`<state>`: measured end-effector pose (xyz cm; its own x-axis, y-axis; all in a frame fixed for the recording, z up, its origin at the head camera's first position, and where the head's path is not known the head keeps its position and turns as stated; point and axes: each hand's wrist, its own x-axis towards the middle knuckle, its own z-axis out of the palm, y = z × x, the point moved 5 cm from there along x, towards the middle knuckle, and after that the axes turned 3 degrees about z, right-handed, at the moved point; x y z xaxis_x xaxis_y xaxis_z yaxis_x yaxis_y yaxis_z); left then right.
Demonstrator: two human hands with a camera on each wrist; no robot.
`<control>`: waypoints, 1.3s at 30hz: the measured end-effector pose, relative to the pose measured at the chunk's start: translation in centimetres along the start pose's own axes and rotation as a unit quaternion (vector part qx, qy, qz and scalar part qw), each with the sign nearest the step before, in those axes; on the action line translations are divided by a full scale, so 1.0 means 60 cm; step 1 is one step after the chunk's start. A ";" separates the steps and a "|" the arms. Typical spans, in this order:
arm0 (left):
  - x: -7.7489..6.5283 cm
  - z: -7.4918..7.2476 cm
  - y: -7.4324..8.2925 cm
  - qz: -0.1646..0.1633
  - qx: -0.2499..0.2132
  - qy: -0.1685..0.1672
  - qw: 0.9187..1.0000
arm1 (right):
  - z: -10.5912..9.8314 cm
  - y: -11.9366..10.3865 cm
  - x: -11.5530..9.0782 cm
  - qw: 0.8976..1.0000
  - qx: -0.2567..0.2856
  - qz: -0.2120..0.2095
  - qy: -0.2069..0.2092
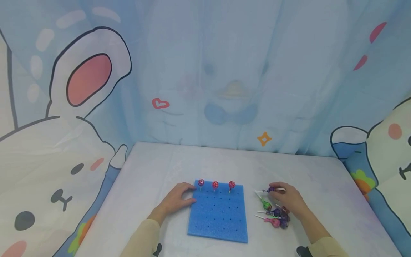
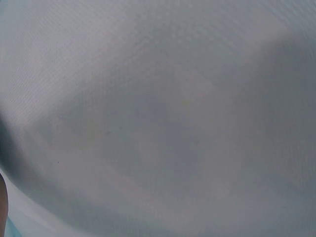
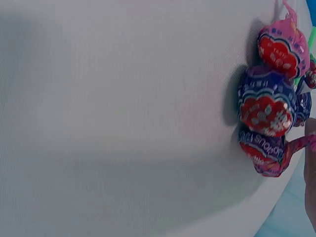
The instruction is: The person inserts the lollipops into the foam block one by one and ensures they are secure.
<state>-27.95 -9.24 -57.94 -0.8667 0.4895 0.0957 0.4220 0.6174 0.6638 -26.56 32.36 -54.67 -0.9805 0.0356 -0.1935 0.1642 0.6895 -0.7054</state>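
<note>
A blue foam board [image 1: 217, 214] with rows of small holes lies on the table. Three red-wrapped lollipops, a left [image 1: 201, 182], a middle [image 1: 215, 185] and a right one [image 1: 232, 184], stand upright along its far edge. My left hand [image 1: 174, 200] touches the board's left edge, thumb and fingers spread apart. My right hand [image 1: 288, 197] pinches a purple lollipop [image 1: 270, 189] between thumb and fingers, its stick pointing left. Just below that hand lies a pile with a green lollipop [image 1: 266, 205], a pink lollipop [image 3: 284, 49] and dark blue ones [image 3: 266, 103].
A white cloth covers the table [image 1: 154, 164]. Behind it hangs a light blue curtain [image 1: 179, 71] with cartoon prints. In the left wrist view, blurred pale cloth [image 2: 158, 123] fills nearly everything.
</note>
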 end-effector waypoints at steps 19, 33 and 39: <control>0.001 0.001 -0.001 -0.002 0.002 0.001 1.000 | 0.011 -0.024 0.010 0.993 0.106 -0.005 0.054; 0.000 -0.001 0.000 0.002 0.000 0.002 1.000 | 0.043 -0.094 0.009 0.989 0.098 -0.075 0.084; 0.000 -0.001 0.002 0.002 0.000 0.001 1.000 | 0.061 -0.112 0.007 0.988 0.099 -0.094 0.074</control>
<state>-27.89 -9.20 -57.82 -0.8656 0.4906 0.1004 0.4259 0.6156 0.6631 -27.70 25.10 -52.51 -0.9983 0.0363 0.0461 -0.0192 0.5396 -0.8417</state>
